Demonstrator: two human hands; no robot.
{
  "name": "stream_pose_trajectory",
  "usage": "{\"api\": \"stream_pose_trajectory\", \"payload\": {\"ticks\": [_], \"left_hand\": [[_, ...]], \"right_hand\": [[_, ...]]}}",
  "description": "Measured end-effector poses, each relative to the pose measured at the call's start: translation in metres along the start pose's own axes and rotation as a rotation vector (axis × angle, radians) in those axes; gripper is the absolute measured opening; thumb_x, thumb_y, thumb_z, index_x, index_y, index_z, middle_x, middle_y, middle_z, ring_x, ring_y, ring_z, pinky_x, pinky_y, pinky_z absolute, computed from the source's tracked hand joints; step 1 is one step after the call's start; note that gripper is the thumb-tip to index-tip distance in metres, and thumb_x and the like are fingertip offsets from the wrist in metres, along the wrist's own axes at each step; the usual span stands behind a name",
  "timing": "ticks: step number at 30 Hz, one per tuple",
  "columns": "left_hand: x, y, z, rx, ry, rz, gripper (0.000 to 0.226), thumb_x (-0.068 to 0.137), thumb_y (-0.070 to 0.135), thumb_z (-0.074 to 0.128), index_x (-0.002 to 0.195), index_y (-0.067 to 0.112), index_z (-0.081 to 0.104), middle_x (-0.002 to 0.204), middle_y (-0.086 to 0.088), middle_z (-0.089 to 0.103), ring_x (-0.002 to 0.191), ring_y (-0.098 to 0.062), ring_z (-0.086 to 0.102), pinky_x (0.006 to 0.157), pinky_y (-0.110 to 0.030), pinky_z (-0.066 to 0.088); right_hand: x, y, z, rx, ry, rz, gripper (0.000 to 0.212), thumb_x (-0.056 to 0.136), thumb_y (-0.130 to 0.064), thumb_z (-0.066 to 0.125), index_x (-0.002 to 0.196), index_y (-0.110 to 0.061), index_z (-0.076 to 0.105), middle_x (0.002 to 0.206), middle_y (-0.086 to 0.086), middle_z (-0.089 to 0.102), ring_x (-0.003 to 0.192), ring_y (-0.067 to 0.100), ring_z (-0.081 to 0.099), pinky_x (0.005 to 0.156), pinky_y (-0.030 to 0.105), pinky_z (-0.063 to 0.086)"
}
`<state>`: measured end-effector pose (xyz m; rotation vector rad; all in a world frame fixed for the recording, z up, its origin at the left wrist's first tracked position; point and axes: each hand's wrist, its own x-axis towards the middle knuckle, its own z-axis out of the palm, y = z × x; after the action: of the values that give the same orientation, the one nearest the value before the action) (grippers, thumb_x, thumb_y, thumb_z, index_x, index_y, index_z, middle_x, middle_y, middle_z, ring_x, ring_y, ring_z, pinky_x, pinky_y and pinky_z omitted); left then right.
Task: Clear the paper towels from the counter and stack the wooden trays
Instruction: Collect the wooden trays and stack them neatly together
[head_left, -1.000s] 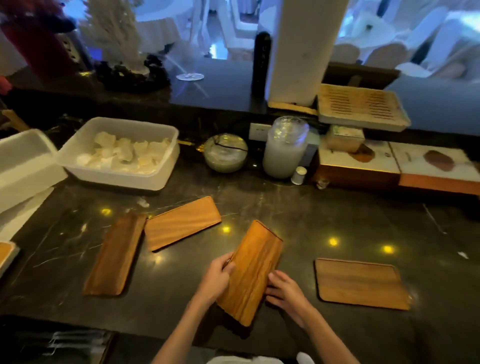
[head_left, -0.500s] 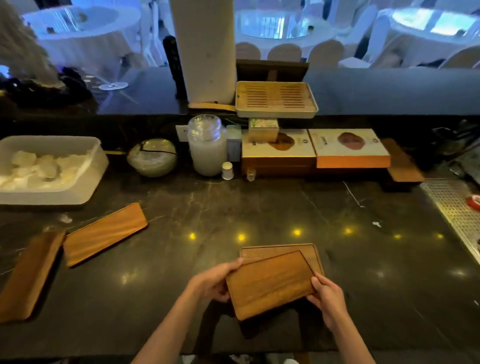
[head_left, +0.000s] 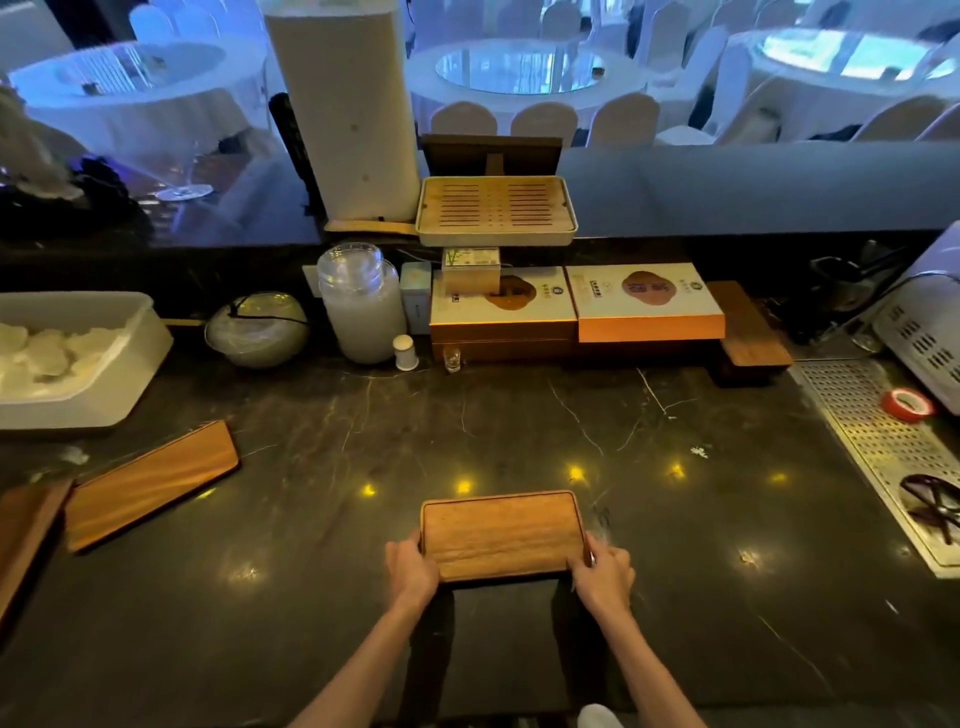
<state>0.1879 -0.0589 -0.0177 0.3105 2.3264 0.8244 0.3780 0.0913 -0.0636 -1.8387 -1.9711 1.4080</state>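
Observation:
A wooden tray (head_left: 501, 535) lies flat and squared up on top of another wooden tray on the dark marble counter (head_left: 467, 415), straight in front of me. My left hand (head_left: 413, 569) grips its near left corner and my right hand (head_left: 602, 571) grips its near right corner. Two more wooden trays lie at the left: one (head_left: 150, 483) angled, one (head_left: 26, 540) cut off by the frame edge. A white plastic bin (head_left: 130, 364) at far left holds crumpled paper towels (head_left: 47, 353).
Along the back stand a glass bowl (head_left: 257, 330), a frosted jar (head_left: 361, 304), a small white bottle (head_left: 405, 353), boxed sets (head_left: 576, 312) and a slatted tea tray (head_left: 496, 210). A perforated metal drain grate (head_left: 878, 447) with a red tape roll (head_left: 906, 404) lies at right.
The tray I held at an angle has been carried right, turned level and set down squarely onto the other tray. My view has shifted right along the counter.

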Motion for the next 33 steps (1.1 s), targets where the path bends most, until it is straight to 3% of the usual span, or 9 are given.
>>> {"api": "stream_pose_trajectory", "payload": {"ticks": [5, 11, 14, 17, 23, 28, 30, 33], "left_hand": [[-0.002, -0.002, 0.002, 0.025, 0.033, -0.019, 0.035, 0.095, 0.012, 0.053, 0.13, 0.017, 0.056, 0.124, -0.013, 0.047, 0.124, -0.031, 0.044, 0.109, -0.047, 0.039], [0.001, -0.008, 0.0, -0.118, 0.035, -0.021, 0.036, 0.095, 0.01, 0.054, 0.131, 0.013, 0.057, 0.124, -0.013, 0.058, 0.115, -0.025, 0.058, 0.102, -0.044, 0.049], [0.004, -0.01, 0.0, -0.159, 0.066, -0.023, 0.032, 0.094, 0.009, 0.055, 0.125, 0.01, 0.062, 0.111, -0.005, 0.065, 0.102, -0.017, 0.062, 0.089, -0.034, 0.055], [0.005, -0.009, 0.001, -0.134, 0.12, -0.011, 0.03, 0.093, 0.004, 0.054, 0.119, 0.01, 0.067, 0.098, 0.0, 0.07, 0.085, -0.008, 0.059, 0.073, -0.02, 0.05], [0.01, -0.014, -0.001, -0.098, 0.083, 0.029, 0.033, 0.093, 0.005, 0.054, 0.123, 0.014, 0.065, 0.108, -0.006, 0.072, 0.098, -0.017, 0.066, 0.08, -0.027, 0.051], [0.029, -0.019, -0.017, -0.168, -0.125, 0.0, 0.039, 0.093, 0.002, 0.053, 0.133, 0.004, 0.055, 0.116, -0.02, 0.069, 0.103, -0.029, 0.066, 0.089, -0.035, 0.053], [0.035, -0.025, -0.033, -0.214, -0.182, -0.06, 0.039, 0.096, 0.009, 0.052, 0.135, 0.002, 0.051, 0.118, -0.025, 0.065, 0.092, -0.027, 0.063, 0.079, -0.038, 0.054], [0.049, -0.047, -0.069, -0.242, -0.215, -0.119, 0.033, 0.1, 0.015, 0.046, 0.131, 0.007, 0.052, 0.109, -0.014, 0.063, 0.074, -0.016, 0.056, 0.059, -0.025, 0.048]], "right_hand": [[0.001, 0.004, -0.002, -0.04, -0.084, -0.077, 0.048, 0.096, -0.027, 0.055, 0.142, -0.032, 0.044, 0.132, 0.012, 0.039, 0.13, 0.035, 0.034, 0.11, 0.047, 0.03], [0.001, 0.002, -0.003, -0.018, -0.093, -0.089, 0.049, 0.095, -0.023, 0.059, 0.142, -0.027, 0.046, 0.125, 0.01, 0.043, 0.124, 0.033, 0.043, 0.108, 0.047, 0.036], [0.0, 0.001, -0.001, -0.015, -0.083, -0.092, 0.05, 0.094, -0.02, 0.061, 0.141, -0.024, 0.048, 0.119, 0.008, 0.044, 0.119, 0.03, 0.048, 0.106, 0.046, 0.039], [0.001, -0.001, 0.001, -0.039, -0.059, -0.062, 0.052, 0.092, -0.016, 0.063, 0.142, -0.02, 0.048, 0.121, 0.013, 0.046, 0.117, 0.033, 0.05, 0.105, 0.043, 0.04], [-0.005, -0.011, 0.006, -0.067, -0.026, -0.005, 0.051, 0.093, -0.015, 0.062, 0.141, -0.019, 0.048, 0.128, 0.013, 0.043, 0.121, 0.034, 0.049, 0.107, 0.044, 0.039], [-0.008, -0.016, 0.002, 0.044, -0.046, 0.046, 0.048, 0.093, -0.009, 0.06, 0.139, -0.01, 0.05, 0.128, 0.018, 0.054, 0.116, 0.033, 0.056, 0.107, 0.049, 0.042], [-0.016, -0.021, 0.0, 0.076, -0.002, 0.055, 0.043, 0.093, -0.011, 0.059, 0.136, -0.008, 0.054, 0.122, 0.021, 0.06, 0.109, 0.033, 0.059, 0.102, 0.052, 0.046], [-0.025, -0.041, 0.009, -0.167, 0.152, 0.0, 0.044, 0.094, -0.021, 0.057, 0.137, -0.011, 0.053, 0.132, 0.021, 0.051, 0.123, 0.04, 0.044, 0.105, 0.052, 0.037]]}}
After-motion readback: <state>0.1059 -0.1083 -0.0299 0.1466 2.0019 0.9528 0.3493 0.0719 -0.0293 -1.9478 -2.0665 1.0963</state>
